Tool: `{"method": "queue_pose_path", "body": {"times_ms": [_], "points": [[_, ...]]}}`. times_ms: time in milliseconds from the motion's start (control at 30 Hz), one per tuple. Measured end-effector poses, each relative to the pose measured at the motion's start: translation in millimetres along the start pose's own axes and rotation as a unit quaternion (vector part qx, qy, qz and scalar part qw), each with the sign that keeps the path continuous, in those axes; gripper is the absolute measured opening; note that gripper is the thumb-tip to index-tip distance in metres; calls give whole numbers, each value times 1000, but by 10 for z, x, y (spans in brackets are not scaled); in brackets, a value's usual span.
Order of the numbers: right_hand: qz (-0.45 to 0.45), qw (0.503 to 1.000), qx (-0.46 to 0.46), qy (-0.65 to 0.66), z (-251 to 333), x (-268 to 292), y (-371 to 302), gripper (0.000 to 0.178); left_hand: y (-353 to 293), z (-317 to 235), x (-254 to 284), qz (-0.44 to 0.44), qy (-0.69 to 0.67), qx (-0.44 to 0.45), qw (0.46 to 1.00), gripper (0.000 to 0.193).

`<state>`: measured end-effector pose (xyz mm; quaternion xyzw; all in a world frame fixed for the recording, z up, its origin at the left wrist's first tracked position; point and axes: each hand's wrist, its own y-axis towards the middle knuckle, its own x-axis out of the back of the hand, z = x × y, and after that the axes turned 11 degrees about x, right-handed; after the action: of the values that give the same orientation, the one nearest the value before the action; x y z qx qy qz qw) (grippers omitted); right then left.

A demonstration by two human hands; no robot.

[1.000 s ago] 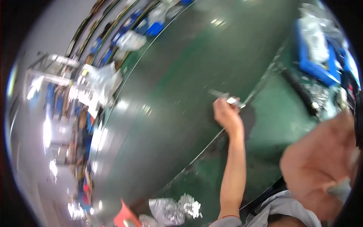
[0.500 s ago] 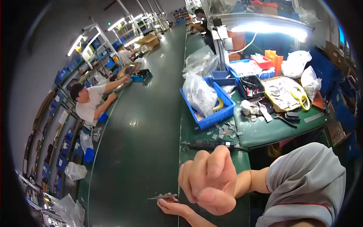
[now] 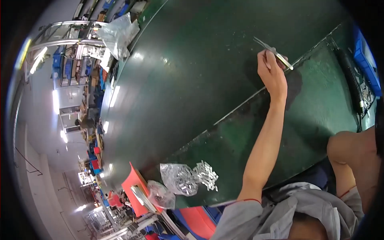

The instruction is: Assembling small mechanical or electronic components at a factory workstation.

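Note:
Silver tweezers [image 3: 282,60] are held in my left hand [image 3: 274,74], whose fingers close around them above the green tabletop [image 3: 224,80]. Their tips point up and left, and the blunt end comes out on the right of the fingers. My right arm [image 3: 350,150] is bent close to the camera at the right edge; the hand itself is out of the picture. At the lower left of the table a pile of small whitish pieces [image 3: 207,176] lies beside a clear bag [image 3: 180,180] with similar small parts inside.
Another clear bag [image 3: 161,195] leans near an orange-red sheet [image 3: 133,190] at the table's corner. A black cylindrical tool [image 3: 349,78] with a cord lies at the right, next to a blue bin [image 3: 367,60]. A seam [image 3: 240,105] crosses the tabletop. Shelves line the far left.
The view has swung left and down, bringing the bags and the small pieces into sight. My right hand, curled before the camera earlier, has left the picture. The left hand still holds the tweezers.

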<state>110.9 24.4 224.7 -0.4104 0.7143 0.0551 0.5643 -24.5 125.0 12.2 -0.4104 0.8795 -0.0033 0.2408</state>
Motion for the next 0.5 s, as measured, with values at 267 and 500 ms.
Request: {"method": "queue_pose_path", "body": {"times_ms": [267, 500], "points": [[58, 994, -14, -97, 589, 177, -332, 15, -124, 113, 137, -7, 27, -19, 999, 26], [136, 965, 26, -224, 1047, -94, -342, 15, -182, 183, -118, -5, -76, 56, 995, 28]]}}
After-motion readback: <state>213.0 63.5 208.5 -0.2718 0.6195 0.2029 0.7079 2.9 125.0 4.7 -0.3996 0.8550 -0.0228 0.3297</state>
